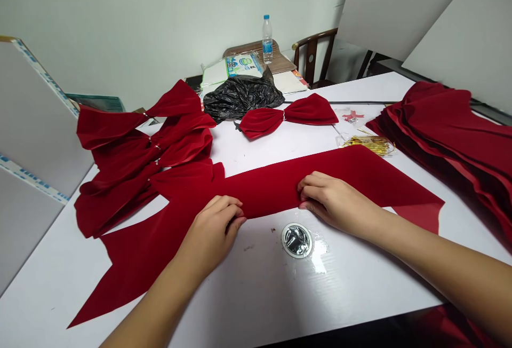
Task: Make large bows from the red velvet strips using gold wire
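A long strip of red velvet fabric [276, 185] lies folded across the white table in front of me, with a notched tail at the left end. My left hand [218, 230] is closed on its near edge, thumb against curled fingers. Farther right along that same edge, my right hand [326, 196] pinches the fabric too, its thumb under the curled fingers. Beyond the strip rests a red velvet bow [290, 117] cinched at the middle. More gathered bows [182, 140] overlap in a pile at the left.
Stacked red fabric [452, 124] covers the table's right side. Gold twist ties [370, 144] in clear plastic lie near it. A round grommet [296, 240] is set in the table [256, 284]. A black plastic bag [242, 94] and a water bottle [267, 41] are at the back.
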A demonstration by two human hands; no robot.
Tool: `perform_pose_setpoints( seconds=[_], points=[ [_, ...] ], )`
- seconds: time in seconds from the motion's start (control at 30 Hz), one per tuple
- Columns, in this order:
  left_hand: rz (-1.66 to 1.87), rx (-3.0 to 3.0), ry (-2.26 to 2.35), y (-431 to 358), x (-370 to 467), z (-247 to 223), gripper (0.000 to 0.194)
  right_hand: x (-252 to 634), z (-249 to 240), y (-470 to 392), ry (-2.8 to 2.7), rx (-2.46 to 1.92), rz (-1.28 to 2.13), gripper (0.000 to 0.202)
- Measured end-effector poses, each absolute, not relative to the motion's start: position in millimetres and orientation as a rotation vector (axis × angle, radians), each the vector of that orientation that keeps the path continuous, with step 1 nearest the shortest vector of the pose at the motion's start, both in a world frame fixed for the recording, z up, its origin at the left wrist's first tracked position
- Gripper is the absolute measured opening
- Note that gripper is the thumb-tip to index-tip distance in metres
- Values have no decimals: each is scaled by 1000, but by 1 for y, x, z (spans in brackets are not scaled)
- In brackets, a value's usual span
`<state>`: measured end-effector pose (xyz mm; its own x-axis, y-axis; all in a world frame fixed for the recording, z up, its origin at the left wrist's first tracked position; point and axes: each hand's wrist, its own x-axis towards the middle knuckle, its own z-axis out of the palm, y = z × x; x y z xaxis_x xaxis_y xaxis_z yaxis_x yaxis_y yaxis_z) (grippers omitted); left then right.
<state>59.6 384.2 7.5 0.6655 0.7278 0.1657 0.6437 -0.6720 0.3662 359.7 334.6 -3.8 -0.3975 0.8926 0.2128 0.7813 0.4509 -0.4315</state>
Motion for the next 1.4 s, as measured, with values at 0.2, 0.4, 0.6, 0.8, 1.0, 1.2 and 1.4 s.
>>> perform_pose_setpoints(
  seconds=[0.2,0.4,0.6,0.8,1.0,1.2,1.4],
  points=[
    [439,2602,1104,384,60,9,21,358,-4,333,-2302,-1470,343,18],
    [456,2553,1118,384,60,9,18,359,-4,333,-2278,-1472,353,18],
    [480,2470,1153,385,62,11,20,361,-5,336,-2248,-1456,416,20],
    [494,2335,1256,384,65,16,30,362,-4,339,-2108,-1523,544,24],
    [378,2341,1311,385,65,19,9,361,-1,338,-2073,-1608,534,30],
    [309,2487,1201,385,64,17,17,359,-3,337,-2199,-1564,411,3],
    [384,2532,1148,385,64,15,16,360,-3,336,-2230,-1548,418,14]
  ],
)
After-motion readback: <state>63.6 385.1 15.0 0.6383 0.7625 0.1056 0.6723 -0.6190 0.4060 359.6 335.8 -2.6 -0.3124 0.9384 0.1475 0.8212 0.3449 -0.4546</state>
